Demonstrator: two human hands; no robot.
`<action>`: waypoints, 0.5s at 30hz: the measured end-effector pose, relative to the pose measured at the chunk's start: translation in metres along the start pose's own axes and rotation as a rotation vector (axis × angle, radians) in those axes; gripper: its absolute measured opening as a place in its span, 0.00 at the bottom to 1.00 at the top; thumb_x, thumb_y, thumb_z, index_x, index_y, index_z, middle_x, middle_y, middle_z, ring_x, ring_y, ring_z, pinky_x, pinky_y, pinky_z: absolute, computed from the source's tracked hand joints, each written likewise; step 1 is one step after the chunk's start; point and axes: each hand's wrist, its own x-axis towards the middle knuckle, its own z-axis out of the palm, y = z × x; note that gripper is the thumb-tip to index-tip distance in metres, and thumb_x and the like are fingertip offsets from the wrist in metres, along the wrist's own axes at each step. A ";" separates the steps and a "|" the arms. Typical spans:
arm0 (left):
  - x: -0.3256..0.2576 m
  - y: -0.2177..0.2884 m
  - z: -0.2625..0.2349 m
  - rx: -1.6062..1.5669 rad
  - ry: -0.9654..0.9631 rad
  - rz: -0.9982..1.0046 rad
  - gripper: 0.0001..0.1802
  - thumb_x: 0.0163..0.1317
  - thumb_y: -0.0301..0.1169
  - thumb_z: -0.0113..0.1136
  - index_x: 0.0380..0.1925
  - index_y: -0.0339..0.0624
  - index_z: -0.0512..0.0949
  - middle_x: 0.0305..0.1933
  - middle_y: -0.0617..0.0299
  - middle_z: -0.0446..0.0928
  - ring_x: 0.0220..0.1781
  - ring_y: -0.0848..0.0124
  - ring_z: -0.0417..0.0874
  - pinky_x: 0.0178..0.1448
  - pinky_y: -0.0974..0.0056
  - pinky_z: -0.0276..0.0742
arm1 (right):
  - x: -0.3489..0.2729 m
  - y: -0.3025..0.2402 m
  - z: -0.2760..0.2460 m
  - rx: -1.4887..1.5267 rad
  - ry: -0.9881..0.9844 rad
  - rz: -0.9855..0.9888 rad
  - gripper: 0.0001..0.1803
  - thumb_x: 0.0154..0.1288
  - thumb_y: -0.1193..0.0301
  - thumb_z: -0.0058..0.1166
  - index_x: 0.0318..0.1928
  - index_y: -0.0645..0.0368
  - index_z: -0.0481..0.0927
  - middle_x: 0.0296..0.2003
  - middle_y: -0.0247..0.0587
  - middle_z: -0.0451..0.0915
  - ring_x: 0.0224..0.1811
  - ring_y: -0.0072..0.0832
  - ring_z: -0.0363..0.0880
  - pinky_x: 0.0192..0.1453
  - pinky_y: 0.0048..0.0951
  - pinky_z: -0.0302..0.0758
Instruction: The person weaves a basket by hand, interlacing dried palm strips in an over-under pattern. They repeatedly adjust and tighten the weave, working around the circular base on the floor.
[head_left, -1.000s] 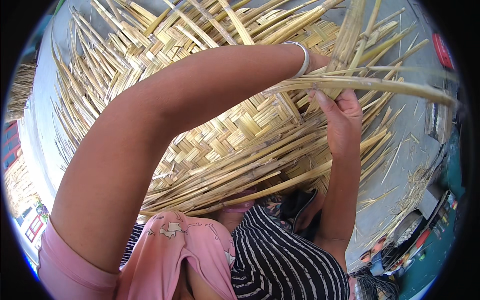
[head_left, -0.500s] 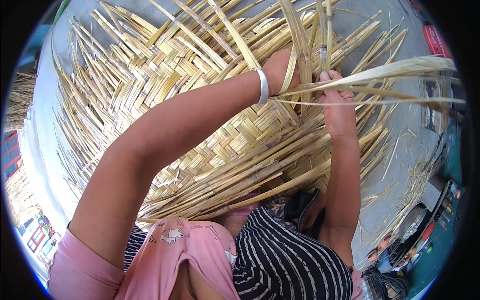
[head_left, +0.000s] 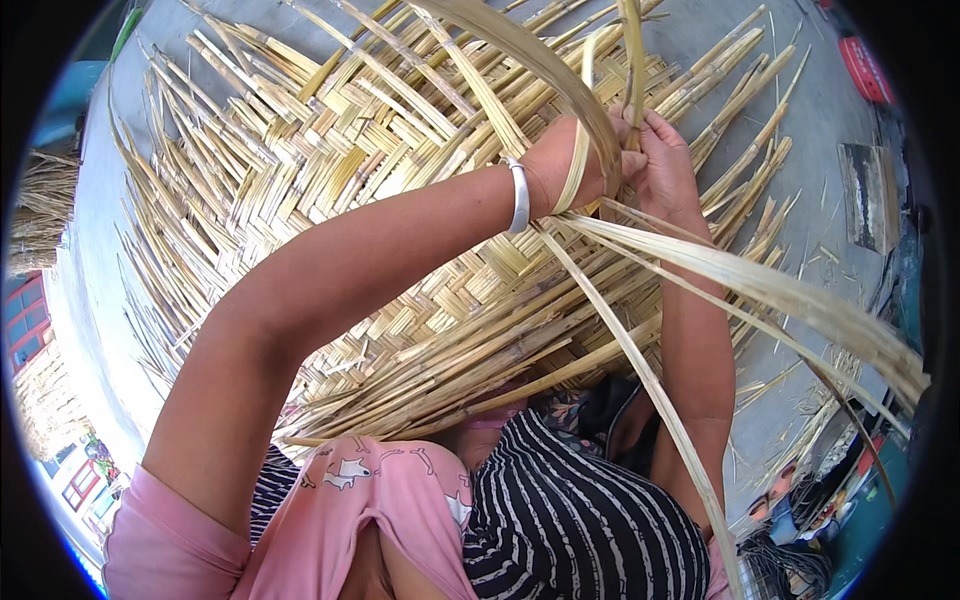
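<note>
At the lower edge, a pink shirt (head_left: pixel 415 490) and black striped cloth (head_left: pixel 570 510) cover the body; the lower border cuts off both. Both forearms rise to the upper centre. A pale bangle (head_left: pixel 519 197) sits on the left wrist. The left hand (head_left: pixel 562 165) is at the woven mat's upper right; a curved strip (head_left: pixel 575 85) crosses in front, so whether its fingers grasp or are released cannot be told. Just beside it, the right hand (head_left: pixel 667 165) has thumb and fingers closed on an upright strip (head_left: pixel 635 70), whose top leaves the frame. Long pale strips (head_left: pixel 740 268) fan toward the right and lower right, partly covering the right forearm. The woven mat (head_left: pixel 430 312) fills the centre, partly hidden under the left arm. Beyond, at right, lies a weathered board (head_left: pixel 868 198); a red object (head_left: pixel 866 70), upper right, is unidentifiable.
</note>
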 end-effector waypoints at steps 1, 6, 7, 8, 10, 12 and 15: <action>0.001 0.001 -0.003 0.092 -0.055 0.084 0.13 0.61 0.33 0.55 0.39 0.33 0.75 0.30 0.55 0.78 0.31 0.68 0.80 0.37 0.66 0.76 | 0.000 -0.002 -0.002 0.001 -0.011 0.016 0.11 0.66 0.67 0.49 0.42 0.62 0.76 0.32 0.34 0.78 0.32 0.19 0.76 0.35 0.19 0.74; 0.027 -0.043 0.020 0.015 -0.338 0.199 0.11 0.58 0.27 0.55 0.40 0.35 0.76 0.38 0.52 0.78 0.42 0.64 0.78 0.47 0.65 0.74 | -0.006 -0.008 -0.020 0.015 0.030 -0.079 0.17 0.68 0.65 0.45 0.49 0.66 0.72 0.41 0.44 0.77 0.43 0.26 0.76 0.48 0.25 0.74; 0.032 -0.053 0.024 0.024 -0.355 0.226 0.11 0.56 0.28 0.55 0.39 0.37 0.77 0.37 0.52 0.78 0.39 0.62 0.79 0.45 0.64 0.74 | -0.007 -0.010 -0.019 0.017 -0.003 -0.096 0.18 0.68 0.65 0.44 0.51 0.67 0.70 0.44 0.46 0.77 0.46 0.29 0.76 0.52 0.27 0.73; 0.036 -0.063 0.029 0.033 -0.371 0.251 0.12 0.54 0.29 0.56 0.38 0.39 0.79 0.35 0.52 0.79 0.37 0.60 0.79 0.43 0.62 0.75 | -0.008 -0.015 -0.015 0.037 0.005 -0.064 0.22 0.69 0.61 0.41 0.52 0.68 0.68 0.47 0.53 0.74 0.50 0.33 0.73 0.56 0.30 0.71; 0.040 -0.062 0.030 0.086 -0.369 0.317 0.13 0.53 0.32 0.58 0.39 0.43 0.81 0.34 0.55 0.81 0.35 0.62 0.81 0.42 0.62 0.75 | -0.008 -0.017 -0.028 0.037 -0.031 -0.073 0.22 0.70 0.57 0.39 0.48 0.64 0.71 0.48 0.51 0.74 0.50 0.35 0.73 0.58 0.33 0.70; 0.041 -0.053 0.020 -0.047 -0.406 -0.037 0.14 0.53 0.34 0.59 0.40 0.43 0.81 0.35 0.56 0.81 0.35 0.64 0.81 0.42 0.63 0.75 | -0.015 -0.022 -0.032 0.100 -0.046 -0.093 0.21 0.70 0.56 0.37 0.44 0.61 0.73 0.48 0.50 0.74 0.49 0.37 0.73 0.59 0.37 0.69; 0.043 -0.062 0.004 -0.292 -0.295 -0.358 0.19 0.55 0.38 0.64 0.45 0.43 0.79 0.35 0.62 0.81 0.29 0.74 0.80 0.36 0.69 0.79 | -0.023 -0.027 -0.049 0.339 -0.094 -0.192 0.20 0.70 0.57 0.35 0.44 0.61 0.72 0.47 0.49 0.74 0.53 0.40 0.72 0.61 0.43 0.68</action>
